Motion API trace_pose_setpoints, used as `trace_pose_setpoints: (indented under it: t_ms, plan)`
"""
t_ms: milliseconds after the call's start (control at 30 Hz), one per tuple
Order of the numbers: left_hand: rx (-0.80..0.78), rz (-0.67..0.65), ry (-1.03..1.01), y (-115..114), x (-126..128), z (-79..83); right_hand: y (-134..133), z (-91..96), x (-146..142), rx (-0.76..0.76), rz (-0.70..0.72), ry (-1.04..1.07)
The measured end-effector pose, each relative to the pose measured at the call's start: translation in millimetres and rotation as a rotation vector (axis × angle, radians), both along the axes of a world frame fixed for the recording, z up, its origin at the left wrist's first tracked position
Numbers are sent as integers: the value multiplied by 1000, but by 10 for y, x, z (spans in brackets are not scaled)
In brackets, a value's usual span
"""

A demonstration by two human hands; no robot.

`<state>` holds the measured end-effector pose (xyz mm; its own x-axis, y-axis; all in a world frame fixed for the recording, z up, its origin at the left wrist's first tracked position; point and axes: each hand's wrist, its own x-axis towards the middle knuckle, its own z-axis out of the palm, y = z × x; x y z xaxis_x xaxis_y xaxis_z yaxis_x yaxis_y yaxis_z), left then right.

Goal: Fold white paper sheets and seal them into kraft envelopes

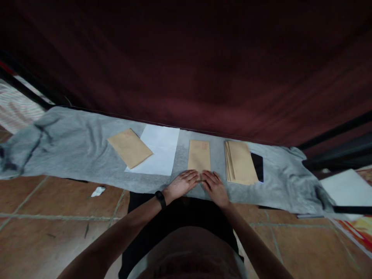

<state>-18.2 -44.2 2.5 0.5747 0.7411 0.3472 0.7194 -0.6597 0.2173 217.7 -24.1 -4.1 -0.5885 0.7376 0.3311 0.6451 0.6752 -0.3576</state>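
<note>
A brown paper envelope (199, 155) lies lengthwise in front of me on a grey cloth, with a faint reddish print at its far end. Both hands meet at its near end, where a small folded edge shows between them. My left hand (183, 183), with a dark band on the wrist, has its fingers closed over the left corner. My right hand (215, 188) grips the right corner in the same way. The fingers partly hide that end, and the thumbs are hard to make out.
On the right, a stack of brown envelopes (241, 162) partly covers a dark phone (258, 166). To the left, another brown envelope (130, 148) overlaps white paper (161, 151). The grey cloth (78, 147) covers a narrow surface against a dark red curtain (186, 77). A crumpled scrap (98, 191) lies on the tiled floor.
</note>
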Motion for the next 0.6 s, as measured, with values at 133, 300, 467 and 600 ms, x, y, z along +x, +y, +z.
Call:
trace_pose_setpoints:
  t_ms: [133,300,467,600]
  plan:
    - [-4,-12,-21,5,-41,5,-1,4,-7,-1,-10,38]
    - [2,-13,-42,10,-40,17,-8,7,-12,-17,-23,53]
    - [11,7,-55,8,-28,31,-16,61,-17,-76,-49,48]
    - [8,7,-49,3,-31,43,33,109,-25,-135,-47,72]
